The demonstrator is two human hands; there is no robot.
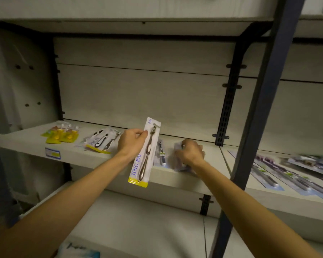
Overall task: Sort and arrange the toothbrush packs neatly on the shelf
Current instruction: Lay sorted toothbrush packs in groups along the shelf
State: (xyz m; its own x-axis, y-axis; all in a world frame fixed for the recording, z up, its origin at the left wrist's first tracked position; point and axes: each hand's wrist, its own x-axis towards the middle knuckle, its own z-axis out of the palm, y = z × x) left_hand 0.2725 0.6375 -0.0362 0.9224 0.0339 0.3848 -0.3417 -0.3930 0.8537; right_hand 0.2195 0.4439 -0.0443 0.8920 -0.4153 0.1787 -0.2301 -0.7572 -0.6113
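The white toothbrush pack (145,152) hangs upright over the shelf (93,157) front, pinched near its top by the left hand (131,141). It looks light, with a stiff card and slick blister, best held by the card edges. The right hand (191,152) curls over a bluish pack (177,164) lying flat beside it.

we see a pale shelf (93,158) bearing, from left, yellow packs (61,135), a small heap of black-and-white toothbrush packs (101,141), a dark toothbrush pack (161,155) and a blurred stack of packs (177,161) near its front edge. a price label (52,153) sits on the edge. the neighbouring shelf (259,192) carries long blue-backed packs (287,175).
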